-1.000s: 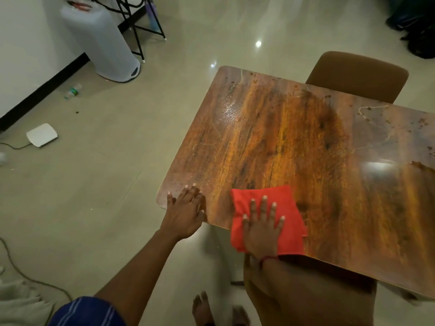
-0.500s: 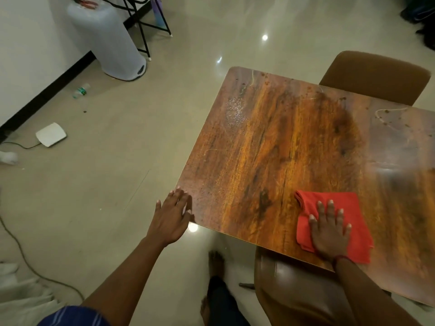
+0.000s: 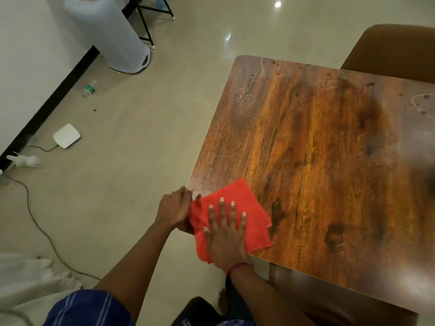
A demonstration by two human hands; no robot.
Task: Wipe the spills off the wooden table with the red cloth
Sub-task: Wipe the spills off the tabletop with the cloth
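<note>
The red cloth (image 3: pixel 249 203) lies on the near left corner of the wooden table (image 3: pixel 317 149), and its left part hangs over the edge. My right hand (image 3: pixel 226 236) presses flat on the cloth with fingers spread. My left hand (image 3: pixel 174 210) curls around the table's corner, touching the cloth's left edge. Pale droplets (image 3: pixel 242 95) sit near the far left corner. Dark spots and a thin ring mark (image 3: pixel 421 102) show at the far right.
A brown chair (image 3: pixel 395 50) stands behind the table. On the floor to the left are a white bin (image 3: pixel 110 36), a small bottle (image 3: pixel 89 88), a white box with a cable (image 3: pixel 67 136) and a black stand (image 3: pixel 150 15). White fabric (image 3: pixel 28 283) lies at the bottom left.
My right hand slid the cloth from the near corner to the right along the front edge, then back to the left corner. My left hand moved from resting open at the edge to curling around the corner.
</note>
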